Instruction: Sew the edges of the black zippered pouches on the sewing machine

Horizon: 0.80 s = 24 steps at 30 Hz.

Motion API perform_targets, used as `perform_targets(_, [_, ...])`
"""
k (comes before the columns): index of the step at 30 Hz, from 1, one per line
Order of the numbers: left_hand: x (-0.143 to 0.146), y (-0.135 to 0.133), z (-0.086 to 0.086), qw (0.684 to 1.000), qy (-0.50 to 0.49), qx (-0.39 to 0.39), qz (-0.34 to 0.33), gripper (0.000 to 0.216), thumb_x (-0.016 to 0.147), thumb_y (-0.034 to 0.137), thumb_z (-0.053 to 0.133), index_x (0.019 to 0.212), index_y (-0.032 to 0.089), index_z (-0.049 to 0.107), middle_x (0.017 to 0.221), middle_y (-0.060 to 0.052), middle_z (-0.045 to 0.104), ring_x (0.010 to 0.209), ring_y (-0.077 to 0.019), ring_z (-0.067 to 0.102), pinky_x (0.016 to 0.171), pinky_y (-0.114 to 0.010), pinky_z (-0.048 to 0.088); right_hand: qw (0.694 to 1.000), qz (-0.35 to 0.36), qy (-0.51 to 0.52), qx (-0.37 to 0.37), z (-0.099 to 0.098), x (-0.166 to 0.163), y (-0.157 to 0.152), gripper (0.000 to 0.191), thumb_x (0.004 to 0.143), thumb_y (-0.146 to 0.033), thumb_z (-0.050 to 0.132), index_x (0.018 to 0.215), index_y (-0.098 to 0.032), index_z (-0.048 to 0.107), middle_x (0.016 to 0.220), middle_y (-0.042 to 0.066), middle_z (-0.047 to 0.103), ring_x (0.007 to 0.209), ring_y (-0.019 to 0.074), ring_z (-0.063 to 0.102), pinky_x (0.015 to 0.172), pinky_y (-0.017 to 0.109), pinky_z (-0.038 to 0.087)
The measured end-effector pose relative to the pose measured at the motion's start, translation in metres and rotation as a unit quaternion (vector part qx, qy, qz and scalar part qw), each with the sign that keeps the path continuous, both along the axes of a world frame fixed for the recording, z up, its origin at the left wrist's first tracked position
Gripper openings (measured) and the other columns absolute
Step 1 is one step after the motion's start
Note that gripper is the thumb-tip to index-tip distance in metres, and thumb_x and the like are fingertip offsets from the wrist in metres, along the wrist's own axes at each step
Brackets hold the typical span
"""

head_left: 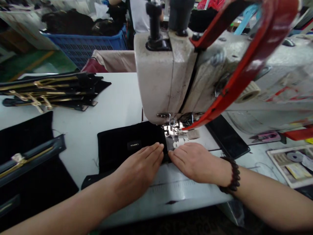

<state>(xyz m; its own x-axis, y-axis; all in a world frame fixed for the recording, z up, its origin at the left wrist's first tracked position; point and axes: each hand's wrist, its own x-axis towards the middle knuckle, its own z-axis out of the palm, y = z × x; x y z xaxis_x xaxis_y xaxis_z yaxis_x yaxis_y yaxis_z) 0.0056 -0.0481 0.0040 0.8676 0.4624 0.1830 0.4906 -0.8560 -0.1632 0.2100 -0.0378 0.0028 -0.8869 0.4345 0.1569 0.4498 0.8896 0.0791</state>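
Observation:
A black fabric panel (114, 148) with a small lettered label (134, 145) lies on the sewing machine's bed. Its right edge reaches under the metal presser foot (172, 130). My left hand (139, 168) rests flat on the panel, fingers stretched out and close together, the tips near that edge. Just right of it, my right hand (195, 161) lies low over the bed in front of the foot, fingertips pointing left and touching the panel's edge. Its fingers look extended, pressing rather than gripping; their undersides are hidden. A dark bead bracelet (231, 174) circles the right wrist.
The sewing machine head (158, 78) with a red curved guard (244, 81) rises close above my hands. Black zippered pieces (53, 89) are piled at left, more black pieces (31, 176) nearer. A phone (227, 137), snips (265, 137) and a tray (276, 160) lie right. Behind stands a blue crate (85, 42).

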Motion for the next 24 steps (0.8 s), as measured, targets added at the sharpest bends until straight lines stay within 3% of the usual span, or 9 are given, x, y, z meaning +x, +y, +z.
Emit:
perform_targets(13, [-0.004, 0.035, -0.007, 1.0, -0.003, -0.012, -0.016, 0.037, 0.078, 0.002, 0.035, 0.108, 0.001, 0.057, 0.115, -0.018, 0.058, 0.108, -0.0226, 0.054, 0.092, -0.033, 0.046, 0.994, -0.092, -0.001, 0.053, 0.004, -0.008, 0.016, 0.021, 0.08, -0.002, 0.038, 0.08, -0.012, 0.057, 0.063, 0.005, 0.058, 0.058, 0.0166, 0.052, 0.046, 0.028, 0.027])
perform_targets(21, [-0.005, 0.058, -0.009, 0.992, -0.081, -0.098, 0.0, 0.031, 0.083, 0.009, 0.038, 0.107, 0.006, 0.058, 0.108, -0.012, 0.062, 0.102, -0.0191, 0.058, 0.092, -0.031, 0.048, 0.988, -0.148, -0.014, 0.043, 0.0, -0.009, 0.018, 0.024, 0.081, -0.003, 0.037, 0.091, -0.011, 0.058, 0.076, 0.008, 0.064, 0.062, 0.0174, 0.055, 0.055, 0.03, 0.037])
perform_targets(24, [-0.007, 0.06, -0.006, 0.985, -0.095, -0.142, 0.015, 0.032, 0.083, 0.009, 0.038, 0.107, 0.008, 0.059, 0.11, -0.011, 0.062, 0.105, -0.0186, 0.056, 0.094, -0.031, 0.046, 0.982, -0.178, 0.039, 0.044, -0.002, -0.007, 0.021, 0.015, 0.083, -0.015, 0.047, 0.092, -0.014, 0.059, 0.083, 0.009, 0.064, 0.072, 0.0197, 0.056, 0.063, 0.032, 0.04])
